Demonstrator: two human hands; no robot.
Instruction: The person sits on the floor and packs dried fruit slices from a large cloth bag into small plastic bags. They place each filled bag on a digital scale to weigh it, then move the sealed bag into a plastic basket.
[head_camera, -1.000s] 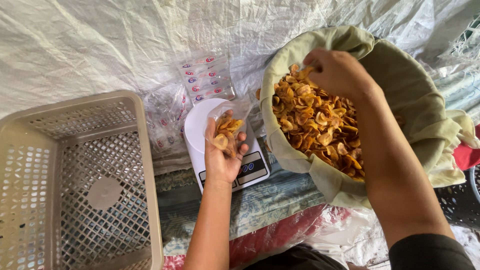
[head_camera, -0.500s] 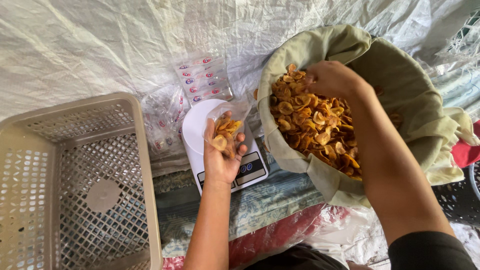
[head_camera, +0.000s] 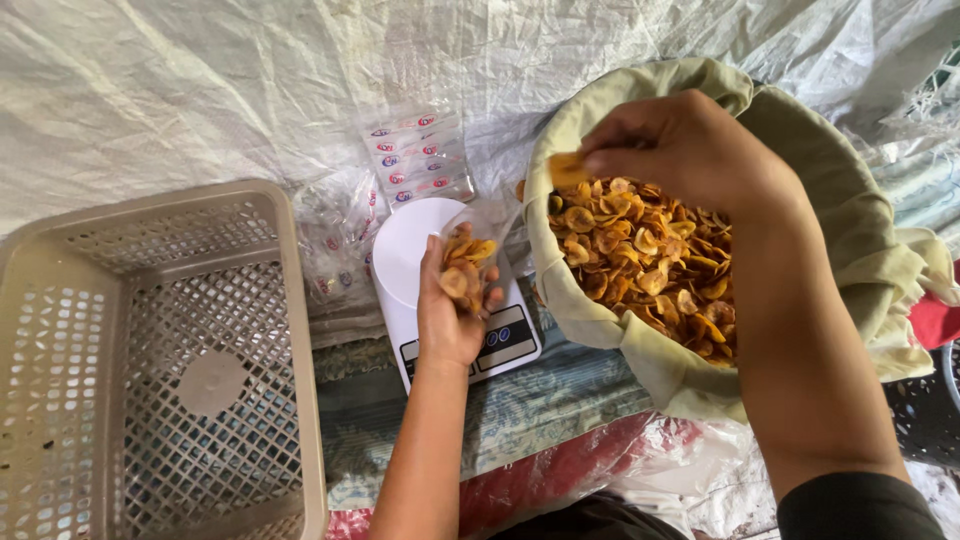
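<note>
— What covers the ground?
— A white woven tarp (head_camera: 200, 90), with a beige plastic crate (head_camera: 150, 370) nearest.

— And the hands?
— The left hand (head_camera: 455, 310) grips a clear bag of chips (head_camera: 468, 262) over a white scale (head_camera: 450, 290). The right hand (head_camera: 680, 150) pinches chips (head_camera: 568, 168) above the cloth-lined basket (head_camera: 850, 200). Packet stacks (head_camera: 420, 160) lie beyond.

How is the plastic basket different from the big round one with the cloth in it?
The beige plastic basket is rectangular with mesh holes; the cloth-lined basket is round and draped in greenish fabric. The plastic basket holds no chips, while the cloth-lined basket is heaped with golden chips. The right hand reaches over the cloth-lined basket; no hand is at the plastic basket. Both sit open-topped beside the white scale.
</note>
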